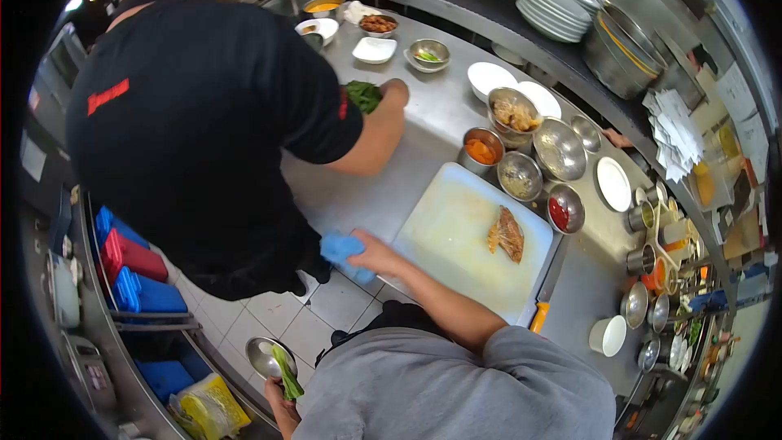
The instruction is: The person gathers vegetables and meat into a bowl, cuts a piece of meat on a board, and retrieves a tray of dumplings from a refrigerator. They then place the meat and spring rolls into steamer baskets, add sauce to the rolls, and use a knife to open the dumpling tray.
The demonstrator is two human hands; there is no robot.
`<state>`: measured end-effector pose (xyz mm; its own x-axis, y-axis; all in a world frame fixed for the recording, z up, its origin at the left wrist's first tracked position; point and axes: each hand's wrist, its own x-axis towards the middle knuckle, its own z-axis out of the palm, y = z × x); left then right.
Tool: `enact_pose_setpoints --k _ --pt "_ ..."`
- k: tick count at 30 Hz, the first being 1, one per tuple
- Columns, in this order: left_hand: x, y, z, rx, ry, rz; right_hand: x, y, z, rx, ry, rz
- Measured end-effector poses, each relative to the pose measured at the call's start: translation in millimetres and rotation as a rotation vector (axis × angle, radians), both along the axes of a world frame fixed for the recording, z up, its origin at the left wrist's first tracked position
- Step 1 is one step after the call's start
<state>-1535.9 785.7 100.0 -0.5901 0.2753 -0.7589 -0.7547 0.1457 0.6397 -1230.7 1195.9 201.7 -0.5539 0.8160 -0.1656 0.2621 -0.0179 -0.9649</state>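
Note:
My right hand [376, 253] is closed on a crumpled blue cloth [345, 254] at the near edge of the steel counter. Low at the left, my left hand [282, 401] holds long green leaves [287, 373] against a small metal bowl [262, 356], over the floor. A white cutting board [444, 236] lies to the right of my right hand, with a piece of browned meat [508, 235] on it. Beside the board's right edge rests a knife [547, 289] with an orange handle.
A person in a black shirt [204, 130] stands at the left, a hand beside leafy greens [363, 96]. Metal bowls [560, 149] and white dishes [613, 184] line the counter's back. Stacked plates [555, 12] stand on the shelf. Lidded bins [134, 257] are at left.

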Motion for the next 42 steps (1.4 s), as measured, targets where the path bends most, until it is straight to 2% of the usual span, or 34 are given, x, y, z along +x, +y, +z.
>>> enact_pose_setpoints --k 2,3,4,6,7,9,10,12,14,16,17,18,19,21,23,24,25,27,30,34,36,37,39,41,42 --pt "-3.8 -16.8 3.0 -0.049 -0.022 0.057 26.5 24.5 25.8 -0.007 -0.004 -0.071" --pt "-4.9 -21.4 6.7 -0.049 -0.025 0.078 40.5 41.3 15.7 0.135 -0.078 -0.142" --pt "-7.0 -22.4 10.8 -0.087 -0.003 0.035 53.8 52.1 26.4 0.363 -0.12 -0.199" --pt "-23.1 -33.7 -2.2 -0.12 0.024 -0.038 76.6 60.3 47.7 0.592 -0.297 -0.216" --pt "-26.4 -35.5 -1.0 -0.106 0.021 -0.023 77.1 54.4 60.7 0.608 -0.294 -0.204" --pt "-35.5 -37.7 1.9 -0.077 0.063 -0.009 70.1 29.3 75.8 0.854 -0.646 -0.302" --pt "-40.0 -39.8 3.2 -0.072 0.059 0.011 59.4 21.2 68.3 0.865 -0.639 -0.285" --pt "-50.2 -40.9 5.5 -0.033 0.088 -0.013 39.1 5.1 43.1 0.683 -0.315 -0.173" --pt "-49.9 -31.1 27.5 0.017 0.102 -0.024 -1.0 -31.3 15.7 0.277 -0.191 -0.063" --pt "-49.5 -22.2 47.8 0.061 0.122 -0.057 -41.5 -73.7 -1.3 -0.013 -0.072 0.098" --pt "-50.4 -18.8 54.5 0.068 0.129 -0.061 -60.1 -93.9 0.2 0.136 -0.131 0.209" --pt "-53.8 -17.2 59.7 0.074 0.136 -0.068 -76.9 -110.8 7.3 0.091 -0.146 0.306" --pt "-58.1 -16.8 63.9 0.076 0.137 -0.081 -91.2 -123.3 0.5 0.092 -0.146 0.292" --pt "-68.5 -13.1 68.3 -0.038 0.211 -0.289 -111.2 -141.7 -8.1 0.061 -0.103 0.45" --pt "-74.4 -6.2 62.8 0.004 0.224 -0.316 -116.2 -146.9 -11.1 0.046 -0.101 0.442" --pt "-66.2 5.5 78.6 0.085 0.168 -0.32 -118.2 -149.0 -11.0 0.026 -0.1 0.449" --pt "-62.9 13.2 88.0 0.163 0.109 -0.32 -117.2 -149.4 -11.8 0.023 -0.101 0.442" --pt "-67.8 25.9 81.5 0.162 0.1 -0.384 -110.9 -145.9 -11.7 -0.148 -0.102 0.325" --pt "-58.3 60.0 77.9 0.198 0.018 -0.471 -98.9 -145.0 -9.9 -0.273 -0.097 0.254" --pt "-40.0 119.6 81.6 0.237 -0.044 -0.611 -95.8 -141.4 1.9 -0.351 -0.119 0.229" --pt "-29.0 154.7 85.6 0.24 -0.061 -0.701 -95.8 -130.4 11.9 -0.455 -0.188 0.097" --pt "-24.7 173.8 84.1 0.29 -0.067 -0.777 -92.0 -118.9 5.8 -0.456 -0.186 0.113" --pt "-13.5 216.1 100.0 0.396 -0.073 -0.902 -78.3 -85.8 -12.0 -0.258 -0.197 -0.136" --pt "-11.3 256.8 129.3 0.437 -0.059 -0.934 -62.1 -48.6 1.3 -0.247 -0.052 -0.309" --pt "-14.0 274.8 141.3 0.456 -0.081 -1.022 -50.9 -26.6 -0.1 -0.174 -0.051 -0.344"
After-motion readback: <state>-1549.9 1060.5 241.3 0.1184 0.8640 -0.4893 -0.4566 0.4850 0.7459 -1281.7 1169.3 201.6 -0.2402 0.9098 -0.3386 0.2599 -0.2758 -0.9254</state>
